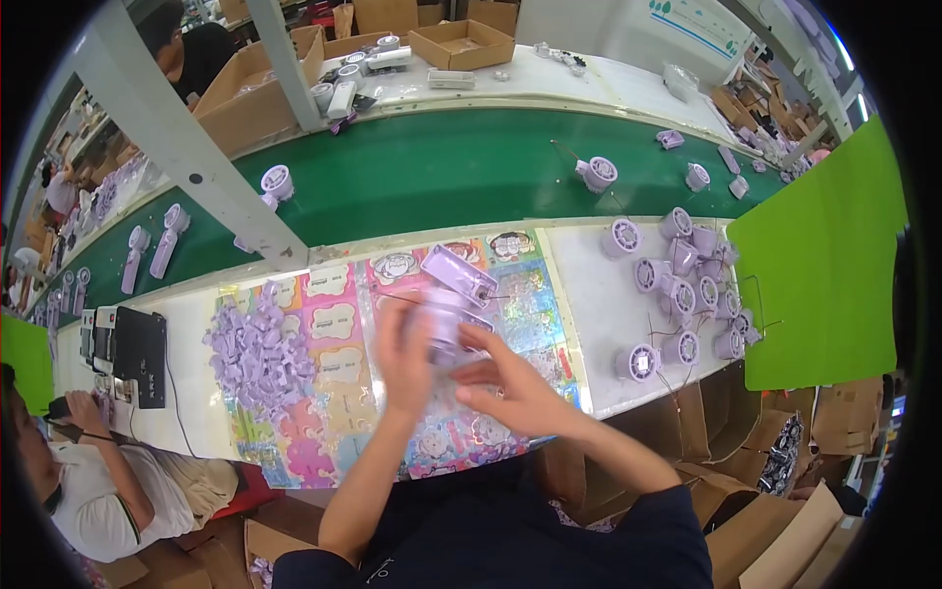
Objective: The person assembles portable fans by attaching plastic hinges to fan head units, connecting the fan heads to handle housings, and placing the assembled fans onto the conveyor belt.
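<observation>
A lilac plastic fan part (446, 319), smeared by motion, is held above the patterned sheet in front of me. My left hand (404, 358), also blurred, is closed around its left side. Against the part's lower right side rest the bent fingers of my right hand (508, 388), with the thumb lower and apart. Just beyond them lies a lilac handle shell (459, 275), its hollow side up. Thin wires stick out on both sides of the parts. My fingers hide much of the held part.
A heap of small lilac pieces (260, 348) lies left on the patterned sheet (339, 417). Several round fan heads (679, 294) with wires stand at right beside a green panel (824, 265). Across the back runs a green conveyor belt (432, 167). A co-worker (108, 491) sits at left.
</observation>
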`<action>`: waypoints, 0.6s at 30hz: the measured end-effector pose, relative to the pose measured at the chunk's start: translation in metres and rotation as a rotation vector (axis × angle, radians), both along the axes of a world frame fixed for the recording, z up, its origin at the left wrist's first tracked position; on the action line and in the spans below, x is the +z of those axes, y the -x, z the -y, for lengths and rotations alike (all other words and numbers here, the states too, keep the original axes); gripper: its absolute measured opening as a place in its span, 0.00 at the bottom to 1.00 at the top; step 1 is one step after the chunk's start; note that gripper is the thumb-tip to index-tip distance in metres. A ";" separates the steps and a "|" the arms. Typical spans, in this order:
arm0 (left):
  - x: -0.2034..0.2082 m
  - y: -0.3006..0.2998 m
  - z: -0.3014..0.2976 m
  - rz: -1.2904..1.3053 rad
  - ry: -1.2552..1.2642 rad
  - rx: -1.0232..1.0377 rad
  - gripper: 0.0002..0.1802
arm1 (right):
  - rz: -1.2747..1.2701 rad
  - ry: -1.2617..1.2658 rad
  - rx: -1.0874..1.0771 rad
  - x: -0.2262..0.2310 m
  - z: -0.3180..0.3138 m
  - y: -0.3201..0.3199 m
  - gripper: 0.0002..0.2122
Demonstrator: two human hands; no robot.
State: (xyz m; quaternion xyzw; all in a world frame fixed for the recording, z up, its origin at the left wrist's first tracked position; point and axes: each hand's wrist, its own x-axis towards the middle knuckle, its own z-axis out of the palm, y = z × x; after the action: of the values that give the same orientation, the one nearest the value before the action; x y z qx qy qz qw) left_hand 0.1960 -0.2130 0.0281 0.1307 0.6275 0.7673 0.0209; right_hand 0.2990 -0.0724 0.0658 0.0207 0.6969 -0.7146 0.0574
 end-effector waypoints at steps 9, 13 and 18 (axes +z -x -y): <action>0.026 0.010 0.005 -0.652 0.797 -0.289 0.37 | -0.051 -0.421 -0.442 -0.030 -0.043 -0.040 0.31; 0.008 0.018 0.009 -0.927 0.989 -0.346 0.36 | -0.047 -0.874 -0.467 -0.025 -0.051 -0.037 0.32; 0.002 0.020 0.013 -0.738 1.107 -0.491 0.30 | -0.003 -0.994 -0.453 -0.027 -0.044 -0.032 0.33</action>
State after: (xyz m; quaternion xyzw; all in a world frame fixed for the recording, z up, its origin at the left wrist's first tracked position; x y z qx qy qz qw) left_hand 0.1764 -0.2256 0.0302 0.4901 0.8438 0.2146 0.0425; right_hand 0.3311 -0.0286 0.0384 0.1940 0.9289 -0.2935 -0.1156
